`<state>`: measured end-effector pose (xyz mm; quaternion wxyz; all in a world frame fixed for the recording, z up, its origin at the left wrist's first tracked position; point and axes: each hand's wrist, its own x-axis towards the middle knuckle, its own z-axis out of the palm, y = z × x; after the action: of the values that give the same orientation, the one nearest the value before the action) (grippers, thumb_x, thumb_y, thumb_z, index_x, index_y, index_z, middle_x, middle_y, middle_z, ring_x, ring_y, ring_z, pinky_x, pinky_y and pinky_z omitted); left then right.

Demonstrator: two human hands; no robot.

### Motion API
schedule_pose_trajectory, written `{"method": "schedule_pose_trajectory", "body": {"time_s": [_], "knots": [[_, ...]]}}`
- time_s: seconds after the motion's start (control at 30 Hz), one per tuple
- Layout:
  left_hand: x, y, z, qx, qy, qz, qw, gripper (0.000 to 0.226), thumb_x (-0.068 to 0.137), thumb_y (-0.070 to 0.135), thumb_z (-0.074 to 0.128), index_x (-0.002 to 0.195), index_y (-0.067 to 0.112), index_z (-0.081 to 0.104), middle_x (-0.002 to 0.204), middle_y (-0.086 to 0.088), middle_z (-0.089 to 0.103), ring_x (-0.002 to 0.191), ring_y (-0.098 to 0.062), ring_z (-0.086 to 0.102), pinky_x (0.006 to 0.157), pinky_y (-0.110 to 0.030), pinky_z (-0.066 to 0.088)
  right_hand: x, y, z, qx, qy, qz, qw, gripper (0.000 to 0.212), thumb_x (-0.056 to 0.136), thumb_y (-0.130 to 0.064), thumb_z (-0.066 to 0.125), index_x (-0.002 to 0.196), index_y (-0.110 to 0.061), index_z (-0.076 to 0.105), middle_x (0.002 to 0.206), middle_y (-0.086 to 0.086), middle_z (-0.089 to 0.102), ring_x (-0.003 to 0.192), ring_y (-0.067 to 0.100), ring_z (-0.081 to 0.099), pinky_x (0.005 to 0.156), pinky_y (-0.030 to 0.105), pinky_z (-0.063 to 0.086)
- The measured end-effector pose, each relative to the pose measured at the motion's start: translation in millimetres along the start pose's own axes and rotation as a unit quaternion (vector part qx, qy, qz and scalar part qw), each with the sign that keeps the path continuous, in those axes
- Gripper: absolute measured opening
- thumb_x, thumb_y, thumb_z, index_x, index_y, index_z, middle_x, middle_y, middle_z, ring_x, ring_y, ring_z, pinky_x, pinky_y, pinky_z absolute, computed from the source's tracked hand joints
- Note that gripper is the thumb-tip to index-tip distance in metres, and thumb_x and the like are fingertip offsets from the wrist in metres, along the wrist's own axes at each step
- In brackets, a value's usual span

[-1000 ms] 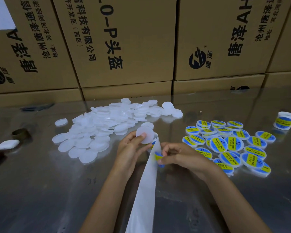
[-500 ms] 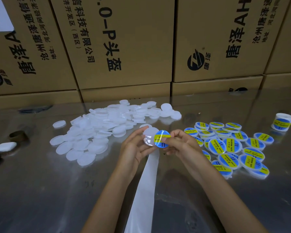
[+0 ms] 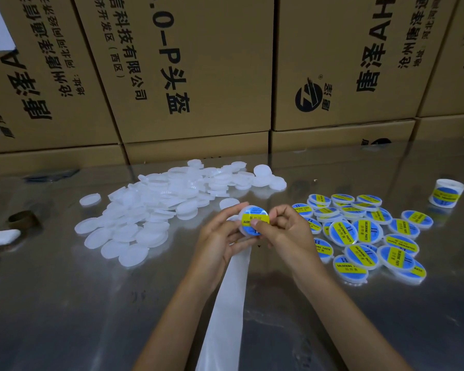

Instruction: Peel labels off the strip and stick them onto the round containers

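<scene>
now both hands hold one container above the bench.

left hand (image 3: 220, 236) fingers curl round the container (image 3: 252, 220); right hand (image 3: 284, 231) thumb presses its blue-yellow label (image 3: 253, 219). strip (image 3: 225, 317) runs under them, between plain lids (image 3: 150, 210) and labelled pile (image 3: 364, 234).

The hands (image 3: 255, 231) hide the container's (image 3: 248, 210) lower rim; the backing strip (image 3: 225, 311) runs off the bottom edge.

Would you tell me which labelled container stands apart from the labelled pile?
The container at far right, standing alone beyond the labelled pile, tilted with its side wall showing.
</scene>
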<state>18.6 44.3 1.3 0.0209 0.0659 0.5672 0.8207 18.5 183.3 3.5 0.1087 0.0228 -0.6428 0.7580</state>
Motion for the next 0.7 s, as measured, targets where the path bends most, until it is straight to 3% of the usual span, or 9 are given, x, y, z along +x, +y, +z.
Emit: {"method": "schedule_pose_trajectory", "body": {"time_s": [0.2,0.43,0.57,0.7], "knots": [[-1.8,-1.8,1.9,0.023,0.008,0.015,1.000,0.033,0.099,0.000,0.051,0.121,0.016,0.070,0.120,-0.014,0.071,0.109,-0.031,0.070,0.085,-0.036,0.059,-0.5,1.9,0.5,-0.014,0.011,-0.010,1.000,0.031,0.082,-0.001,0.075,0.076,-0.012,0.047,0.069,0.008,0.053,0.056,0.014,0.045,0.047,0.016,0.039],[-5.1,-2.1,5.2,0.040,-0.002,0.035,0.999,0.032,0.100,0.003,0.054,0.123,0.018,0.070,0.119,-0.010,0.072,0.108,-0.029,0.071,0.086,-0.033,0.059,2.8,7.3,-0.5,-0.049,0.033,-0.024,0.998,0.033,0.079,-0.007,0.078,0.071,-0.015,0.047,0.060,-0.003,0.052,0.055,0.010,0.048,0.050,0.015,0.041],[-4.6,0.5,5.3,-0.002,0.003,0.025,1.000,0.032,0.099,0.002,0.054,0.126,0.013,0.067,0.120,-0.014,0.072,0.109,-0.030,0.070,0.091,-0.039,0.058,5.1,11.6,-2.4,-0.126,0.058,-0.051,0.989,0.035,0.073,-0.026,0.085,0.072,-0.018,0.051,0.059,-0.010,0.052,0.054,0.006,0.047,0.057,0.024,0.042],[-4.4,6.5,4.9,-0.100,-0.010,-0.005,0.995,0.032,0.100,0.001,0.048,0.128,0.007,0.062,0.118,-0.019,0.071,0.108,-0.033,0.071,0.084,-0.035,0.060,5.2,14.8,-5.3,-0.187,0.066,-0.063,0.978,0.044,0.066,-0.051,0.084,0.081,-0.024,0.052,0.066,-0.009,0.051,0.058,0.005,0.047,0.063,0.033,0.046]]}}
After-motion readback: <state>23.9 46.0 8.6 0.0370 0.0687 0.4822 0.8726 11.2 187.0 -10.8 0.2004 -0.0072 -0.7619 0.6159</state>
